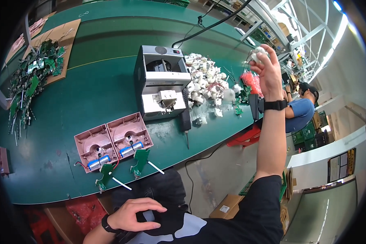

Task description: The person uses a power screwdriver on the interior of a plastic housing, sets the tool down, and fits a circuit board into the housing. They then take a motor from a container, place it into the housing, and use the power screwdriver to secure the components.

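Observation:
My right hand (pixel 267 75) is raised at the far right, past the table edge, its fingers closed round a small white plastic part (pixel 258 55) with thin wires. My left hand (pixel 136 213) hovers over my lap, empty, with thumb and fingers apart. In front of it two pink plastic housings (pixel 92 140) lie side by side on the green table (pixel 105 87). Each contains a blue cylindrical cell (pixel 131 149). Green circuit boards (pixel 140 162) with white strips hang over the housings' near edges. A heap of white plastic parts (pixel 207 79) lies right of the machine.
A grey-and-black box-shaped machine (pixel 160 81) stands mid-table, a black electric screwdriver (pixel 185 120) beside it. Circuit boards and wires (pixel 36 75) are piled at left. A red bag (pixel 252 83) lies beyond the heap. Another person (pixel 301 107) sits at right; a cardboard box (pixel 227 206) is on the floor.

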The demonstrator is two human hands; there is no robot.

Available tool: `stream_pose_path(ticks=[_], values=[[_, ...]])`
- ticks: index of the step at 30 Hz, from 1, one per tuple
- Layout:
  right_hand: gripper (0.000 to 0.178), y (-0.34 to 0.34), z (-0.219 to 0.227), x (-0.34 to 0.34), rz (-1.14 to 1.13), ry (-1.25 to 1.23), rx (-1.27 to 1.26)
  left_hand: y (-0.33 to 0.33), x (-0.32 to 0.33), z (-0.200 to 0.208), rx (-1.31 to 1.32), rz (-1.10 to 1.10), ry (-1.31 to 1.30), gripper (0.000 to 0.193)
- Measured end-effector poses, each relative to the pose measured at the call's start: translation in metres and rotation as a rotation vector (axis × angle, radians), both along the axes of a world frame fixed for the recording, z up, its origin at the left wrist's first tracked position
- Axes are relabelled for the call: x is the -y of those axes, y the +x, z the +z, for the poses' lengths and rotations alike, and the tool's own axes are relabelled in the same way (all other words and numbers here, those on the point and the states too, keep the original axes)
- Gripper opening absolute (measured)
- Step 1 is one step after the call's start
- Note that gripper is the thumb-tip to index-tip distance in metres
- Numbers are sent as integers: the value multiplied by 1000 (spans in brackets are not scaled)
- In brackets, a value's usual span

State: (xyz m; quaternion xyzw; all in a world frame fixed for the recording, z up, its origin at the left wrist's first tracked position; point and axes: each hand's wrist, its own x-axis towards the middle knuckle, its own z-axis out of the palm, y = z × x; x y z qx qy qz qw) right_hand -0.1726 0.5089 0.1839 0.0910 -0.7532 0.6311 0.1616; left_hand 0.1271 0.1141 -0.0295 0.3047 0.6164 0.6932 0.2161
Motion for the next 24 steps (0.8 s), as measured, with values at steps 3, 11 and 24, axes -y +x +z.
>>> stream_pose_path(ticks=[3, 11, 24], values=[[40, -2, -10, 2, -27, 82, -16, -5, -14, -1, -6, -38, 48, 44], [41, -8, -47, 8, -95, 230, 57, -3, -23, -12, 5, -141, 43, 42], [30, -20, -48, -30, 69, -239, 158, -24, -39, -4, 76, -185, 100, 41]])
